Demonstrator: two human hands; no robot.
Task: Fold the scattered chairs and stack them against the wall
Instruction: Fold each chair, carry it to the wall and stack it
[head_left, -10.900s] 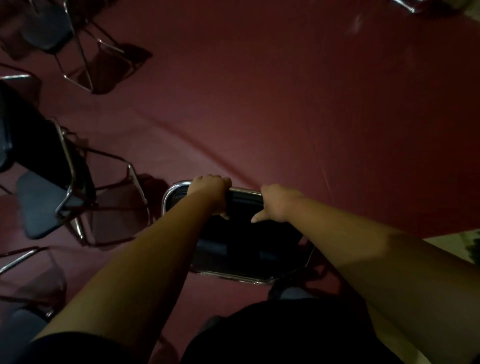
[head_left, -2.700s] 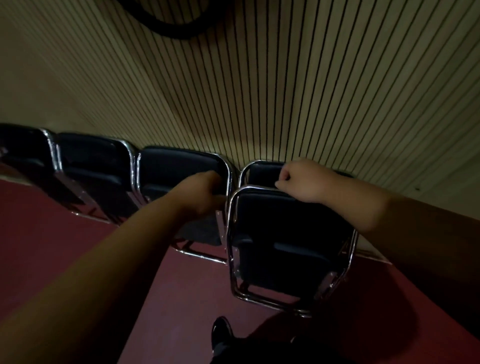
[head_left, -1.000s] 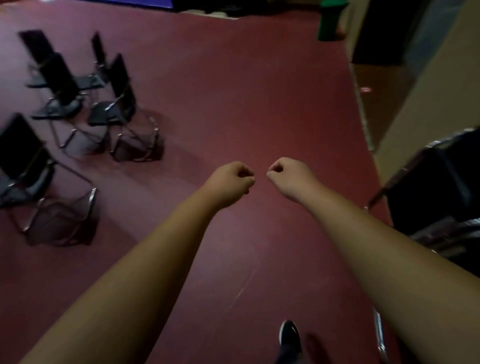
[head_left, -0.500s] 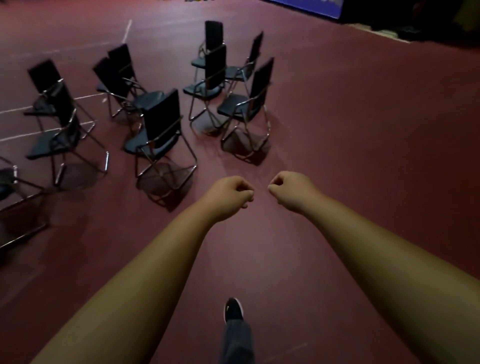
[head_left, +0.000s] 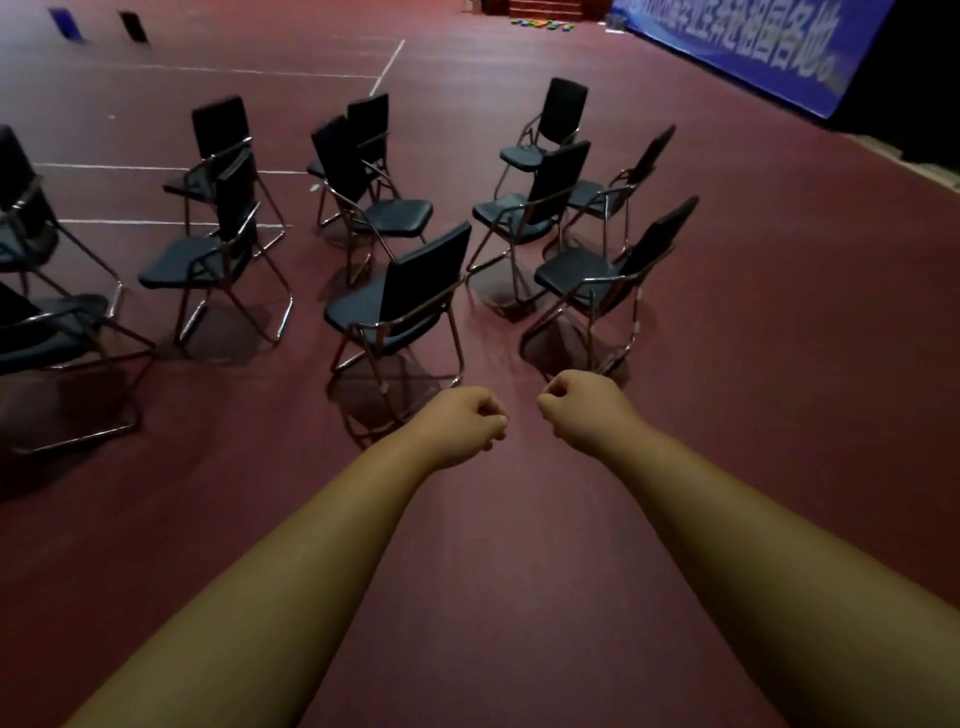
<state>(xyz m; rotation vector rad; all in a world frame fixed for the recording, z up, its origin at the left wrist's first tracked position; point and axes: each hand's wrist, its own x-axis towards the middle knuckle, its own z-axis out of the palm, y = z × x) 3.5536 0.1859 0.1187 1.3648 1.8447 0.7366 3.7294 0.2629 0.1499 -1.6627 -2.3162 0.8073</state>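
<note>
Underfoot, a dark red matte floor (head_left: 779, 389), reaching to the far end of the hall. Across its far left part, thin white painted lines (head_left: 392, 60), meeting at angles. Along the upper right, a long blue banner with white characters (head_left: 753, 47), slanting away. At the far end, small multicoloured pieces (head_left: 540, 23) on the floor, just before red steps (head_left: 540, 6). Top left, a small blue rectangle (head_left: 66, 23) beside a small black rectangle (head_left: 136, 26), both too blurred to identify.
</note>
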